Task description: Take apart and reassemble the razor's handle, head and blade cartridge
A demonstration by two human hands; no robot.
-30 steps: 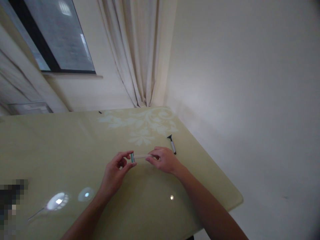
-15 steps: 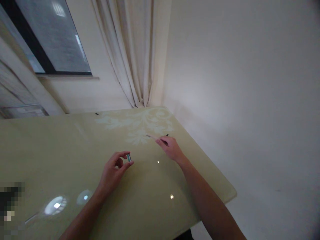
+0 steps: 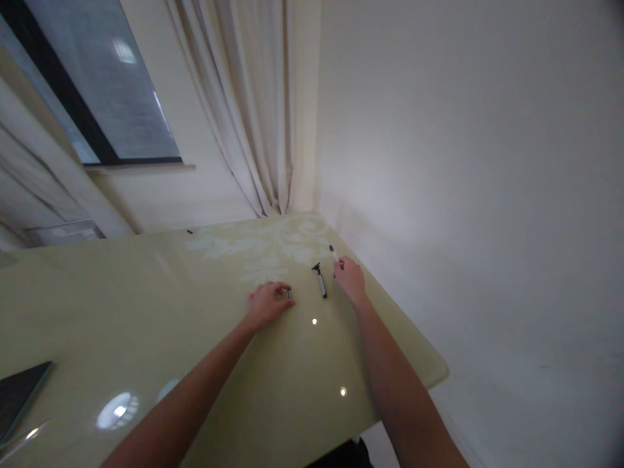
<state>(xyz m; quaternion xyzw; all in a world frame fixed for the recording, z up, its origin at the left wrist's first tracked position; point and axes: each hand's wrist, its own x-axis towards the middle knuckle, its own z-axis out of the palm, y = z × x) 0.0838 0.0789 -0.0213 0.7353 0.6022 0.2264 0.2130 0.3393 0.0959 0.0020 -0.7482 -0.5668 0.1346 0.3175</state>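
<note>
My left hand [image 3: 267,304] pinches a small greenish battery [image 3: 289,294] between thumb and fingertips, low over the table or touching it; I cannot tell which. A razor [image 3: 321,284] with a dark head and a grey handle lies between my hands, its head pointing away from me. To the right of it, my right hand [image 3: 350,278] is closed on a thin white toothbrush [image 3: 333,251]. Its dark head sticks out past my fingers toward the back of the table, and the rest of its handle is hidden in the hand.
The glossy table [image 3: 234,390] meets a wall [image 3: 463,195] on its right. A small dark piece [image 3: 190,231] lies at the back edge. At the left front is a dark flat object [image 3: 22,393]. Behind the table hang curtains [image 3: 253,117] beside a window [image 3: 112,78].
My left hand has moved right and forward with the battery. My right hand has shifted slightly right and turned the toothbrush to point away. The razor, mostly hidden before, now shows fully.
</note>
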